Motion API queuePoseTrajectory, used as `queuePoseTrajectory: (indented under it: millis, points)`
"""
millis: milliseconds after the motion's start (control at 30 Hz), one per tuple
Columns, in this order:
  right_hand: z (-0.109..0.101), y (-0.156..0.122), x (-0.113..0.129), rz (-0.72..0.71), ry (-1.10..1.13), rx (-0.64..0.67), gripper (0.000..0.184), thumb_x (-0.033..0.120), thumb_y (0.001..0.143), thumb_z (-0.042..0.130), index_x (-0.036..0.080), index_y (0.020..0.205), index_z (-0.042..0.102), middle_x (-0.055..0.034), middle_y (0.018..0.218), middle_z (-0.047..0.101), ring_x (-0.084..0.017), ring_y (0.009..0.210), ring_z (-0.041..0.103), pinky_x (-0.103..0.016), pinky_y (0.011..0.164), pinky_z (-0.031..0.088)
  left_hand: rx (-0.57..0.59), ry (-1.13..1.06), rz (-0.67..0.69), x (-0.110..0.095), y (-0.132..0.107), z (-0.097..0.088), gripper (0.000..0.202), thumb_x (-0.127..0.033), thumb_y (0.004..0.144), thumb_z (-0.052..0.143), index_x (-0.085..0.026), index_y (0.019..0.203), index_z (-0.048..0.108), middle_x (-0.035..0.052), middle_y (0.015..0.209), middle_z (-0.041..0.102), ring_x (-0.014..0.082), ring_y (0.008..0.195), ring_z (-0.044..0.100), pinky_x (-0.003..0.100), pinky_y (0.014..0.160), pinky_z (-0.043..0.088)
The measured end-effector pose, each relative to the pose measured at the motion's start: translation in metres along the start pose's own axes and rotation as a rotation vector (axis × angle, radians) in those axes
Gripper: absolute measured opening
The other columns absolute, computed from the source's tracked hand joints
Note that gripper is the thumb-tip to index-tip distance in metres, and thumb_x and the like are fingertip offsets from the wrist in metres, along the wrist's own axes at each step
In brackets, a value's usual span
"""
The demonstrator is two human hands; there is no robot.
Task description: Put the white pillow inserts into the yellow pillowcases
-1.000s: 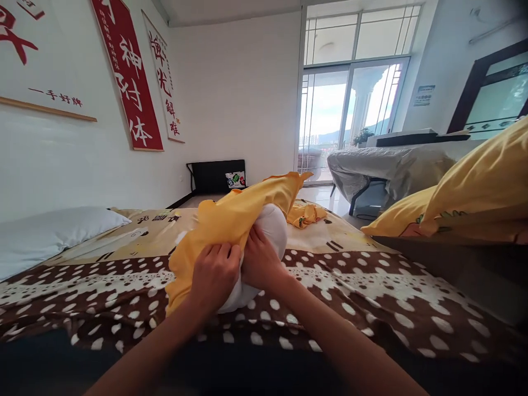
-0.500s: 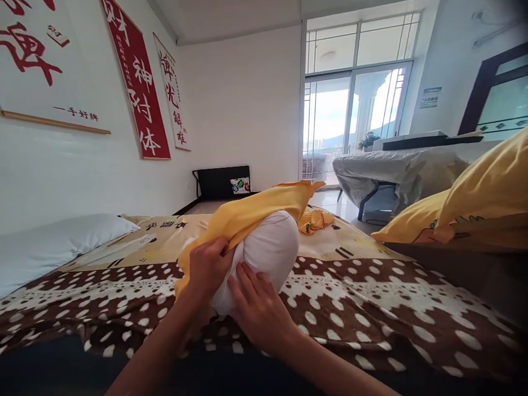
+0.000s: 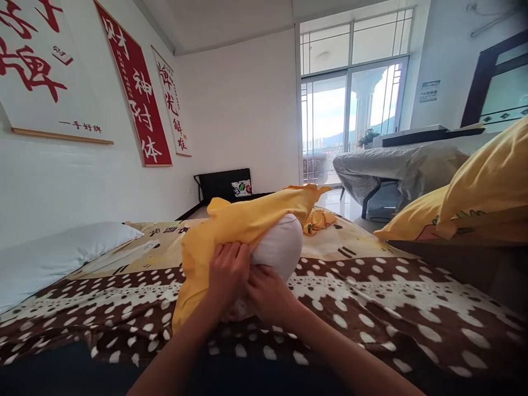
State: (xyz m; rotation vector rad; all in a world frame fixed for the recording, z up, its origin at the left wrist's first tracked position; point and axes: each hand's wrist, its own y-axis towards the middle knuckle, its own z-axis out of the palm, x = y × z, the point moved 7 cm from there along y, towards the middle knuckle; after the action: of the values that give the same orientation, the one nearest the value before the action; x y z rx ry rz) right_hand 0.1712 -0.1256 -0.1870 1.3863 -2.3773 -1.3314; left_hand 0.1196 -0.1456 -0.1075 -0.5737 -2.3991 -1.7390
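A plump white pillow [image 3: 281, 247] rests on the bed in front of me, partly covered by a yellow pillowcase [image 3: 243, 223]. My left hand [image 3: 230, 269] is closed on the pillowcase's edge, over the pillow's near side. Right beside it, my right hand [image 3: 270, 294] is curled against the pillow near that edge. Its fingertips are partly hidden, and they look pressed into the white pillow. The cloth spreads over the pillow's top and left side, with a loose flap pointing right.
A brown and cream dotted blanket [image 3: 355, 308] covers the bed. Another white pillow [image 3: 70, 256] lies at left, a crumpled yellow cloth [image 3: 319, 221] beyond. Yellow pillows [image 3: 487, 187] stand at right, near a plastic-covered table [image 3: 379, 162]. Scrolls [image 3: 138, 82] hang on the left wall.
My left hand has pulled the yellow pillowcase edge rightward over more of the white pillow. My right hand has moved slightly right, its fingers now more curled.
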Motion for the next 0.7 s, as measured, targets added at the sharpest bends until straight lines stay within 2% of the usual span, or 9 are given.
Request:
queuePoseTrajectory:
  millis: [100,167,233,300,433,500,600,700]
  points:
    - [-0.022,-0.018,0.006,-0.127,-0.087,-0.131,0.038,0.017,0.087,0.044,0.014,0.123,0.056,-0.0105,0.13,0.058,-0.022,0.127,0.043,-0.036,0.1,0.032,-0.025,0.094,0.028,0.01,-0.004,0.002,0.021,-0.013,0.086,0.051,-0.019,0.066,0.052,0.0023,0.063,0.051,0.0202,0.064,0.048,0.034,0.065,0.035]
    - [-0.034,-0.027,-0.004,-0.028,-0.161,-0.274,0.038,0.015,0.088,0.043,0.013,0.123,0.056,-0.0115,0.131,0.057,-0.023,0.129,0.041,-0.038,0.102,0.028,-0.037,0.156,0.05,0.009,-0.005,-0.001,0.012,-0.015,0.086,0.051,-0.017,0.077,0.058,0.0034,0.066,0.052,0.0215,0.066,0.048,0.035,0.065,0.035]
    - [-0.039,-0.031,-0.021,0.164,-0.183,-0.348,0.036,0.02,0.088,0.047,0.014,0.122,0.056,-0.014,0.132,0.055,-0.025,0.13,0.041,-0.041,0.101,0.027,-0.034,0.217,0.082,0.003,-0.002,-0.004,0.011,-0.016,0.087,0.051,-0.015,0.091,0.061,0.0053,0.073,0.055,0.0222,0.069,0.049,0.035,0.066,0.036]
    - [-0.037,-0.029,-0.033,0.274,-0.161,-0.315,0.04,0.027,0.088,0.05,0.015,0.127,0.053,-0.0161,0.137,0.05,-0.027,0.131,0.039,-0.042,0.1,0.027,-0.011,0.27,0.125,-0.002,0.005,-0.005,0.016,-0.015,0.088,0.049,-0.013,0.098,0.061,0.0087,0.084,0.06,0.0223,0.072,0.05,0.036,0.068,0.037]
    - [-0.031,-0.017,-0.036,0.245,-0.101,-0.173,0.051,0.034,0.09,0.047,0.016,0.138,0.043,-0.0158,0.146,0.04,-0.027,0.136,0.031,-0.042,0.101,0.025,-0.009,0.343,0.214,-0.002,0.024,-0.007,0.021,-0.01,0.088,0.043,-0.011,0.096,0.062,0.0139,0.104,0.061,0.0249,0.09,0.053,0.037,0.077,0.038]
    - [-0.029,-0.012,-0.038,0.245,-0.072,-0.133,0.054,0.036,0.091,0.047,0.016,0.14,0.04,-0.0145,0.148,0.036,-0.027,0.138,0.028,-0.042,0.102,0.024,0.02,0.344,0.24,0.002,0.035,-0.004,0.023,-0.008,0.088,0.04,-0.011,0.092,0.063,0.0143,0.098,0.061,0.0262,0.093,0.053,0.038,0.079,0.038]
    - [-0.023,-0.005,-0.04,0.255,-0.036,-0.078,0.058,0.038,0.09,0.047,0.016,0.143,0.036,-0.0133,0.151,0.031,-0.026,0.139,0.024,-0.041,0.104,0.021,0.121,0.312,0.235,0.01,0.046,0.007,0.027,-0.005,0.088,0.036,-0.012,0.083,0.062,0.0116,0.08,0.059,0.025,0.08,0.053,0.038,0.072,0.039]
    - [-0.015,0.002,-0.041,0.257,-0.008,-0.029,0.061,0.039,0.089,0.048,0.018,0.144,0.033,-0.0119,0.152,0.028,-0.026,0.141,0.021,-0.042,0.105,0.019,0.173,0.301,0.199,0.016,0.05,0.015,0.024,-0.005,0.087,0.037,-0.012,0.082,0.06,0.0111,0.078,0.057,0.0245,0.074,0.052,0.037,0.065,0.039]
